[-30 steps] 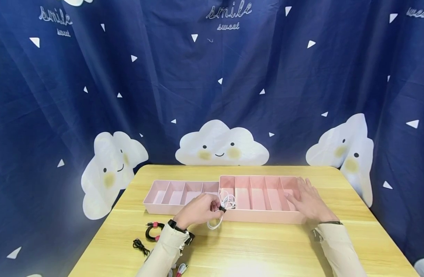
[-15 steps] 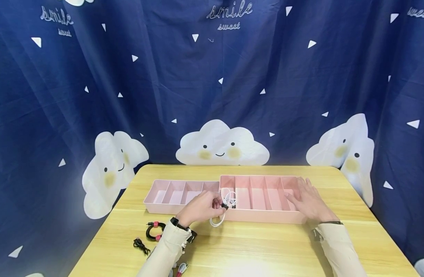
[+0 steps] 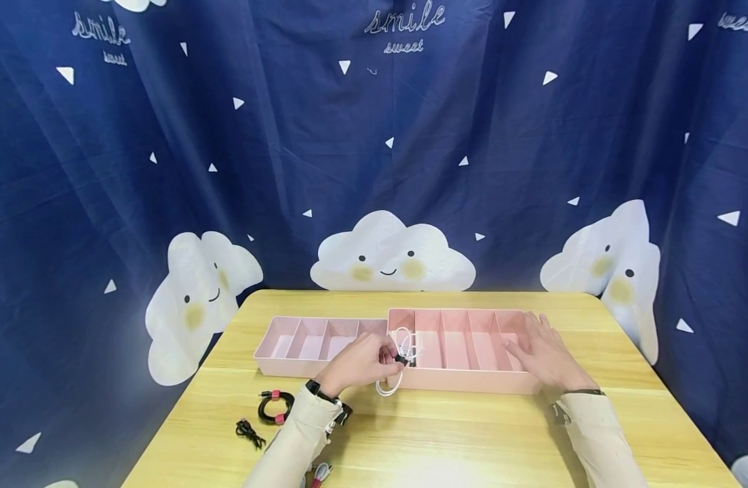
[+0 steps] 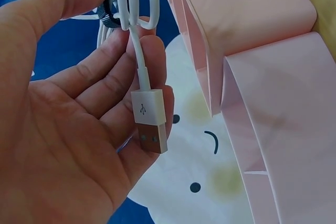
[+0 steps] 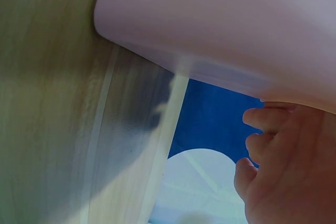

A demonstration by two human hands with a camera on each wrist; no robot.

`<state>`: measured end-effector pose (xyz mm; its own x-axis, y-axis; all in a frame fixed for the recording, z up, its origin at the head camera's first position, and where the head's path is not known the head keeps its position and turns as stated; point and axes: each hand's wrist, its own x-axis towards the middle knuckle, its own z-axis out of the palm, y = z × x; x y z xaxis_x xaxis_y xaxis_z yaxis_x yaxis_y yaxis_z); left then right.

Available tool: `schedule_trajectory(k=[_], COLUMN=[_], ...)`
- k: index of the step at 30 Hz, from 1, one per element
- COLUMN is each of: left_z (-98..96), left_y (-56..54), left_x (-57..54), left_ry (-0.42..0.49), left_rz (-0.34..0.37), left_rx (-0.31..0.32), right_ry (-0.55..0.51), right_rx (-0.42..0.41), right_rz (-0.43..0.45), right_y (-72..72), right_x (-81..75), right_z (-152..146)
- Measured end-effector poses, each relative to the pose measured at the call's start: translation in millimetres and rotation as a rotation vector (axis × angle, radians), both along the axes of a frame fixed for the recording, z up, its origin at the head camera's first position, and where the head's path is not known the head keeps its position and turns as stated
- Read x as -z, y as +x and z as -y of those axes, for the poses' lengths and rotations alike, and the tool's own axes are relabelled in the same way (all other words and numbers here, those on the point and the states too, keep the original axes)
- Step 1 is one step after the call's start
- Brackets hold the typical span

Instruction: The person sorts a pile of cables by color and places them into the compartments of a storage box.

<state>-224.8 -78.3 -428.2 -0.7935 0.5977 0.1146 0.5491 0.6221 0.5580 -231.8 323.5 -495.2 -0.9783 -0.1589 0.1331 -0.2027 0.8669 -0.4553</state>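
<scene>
The left sleeve (image 3: 294, 437) was cream and creased; the right sleeve (image 3: 602, 434) matched it in colour. A black strap (image 3: 318, 390) sat between left sleeve and left hand (image 3: 359, 366); a dark band (image 3: 584, 391) edged the right hand (image 3: 549, 356).

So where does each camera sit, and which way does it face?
Head: worn on the head, facing forward and down at the table and pink tray; left hand, right hand and sleeves show.
Left wrist: worn there, facing the left hand pinching a white cable.
Right wrist: worn there, facing the pink tray's outer wall; right hand shows.
Head and left wrist views share the white cable.
</scene>
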Motion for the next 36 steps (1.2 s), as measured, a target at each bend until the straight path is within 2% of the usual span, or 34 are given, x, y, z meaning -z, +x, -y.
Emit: schedule_trajectory(k=[11,36], left_z=[-5.4,-16.3], left_y=[-3.2,-6.4], left_x=[0.8,-4.1], left_ry=[0.017,0.068], left_rz=[-0.024,-0.003], left_rx=[-0.006,-0.024], right_ry=[-0.004,-0.005], right_rx=[-0.006,-0.014], right_rz=[-0.003,-0.013], right_y=[0.3,-0.6], right_x=[-0.8,2.1], right_z=[-0.5,-2.1])
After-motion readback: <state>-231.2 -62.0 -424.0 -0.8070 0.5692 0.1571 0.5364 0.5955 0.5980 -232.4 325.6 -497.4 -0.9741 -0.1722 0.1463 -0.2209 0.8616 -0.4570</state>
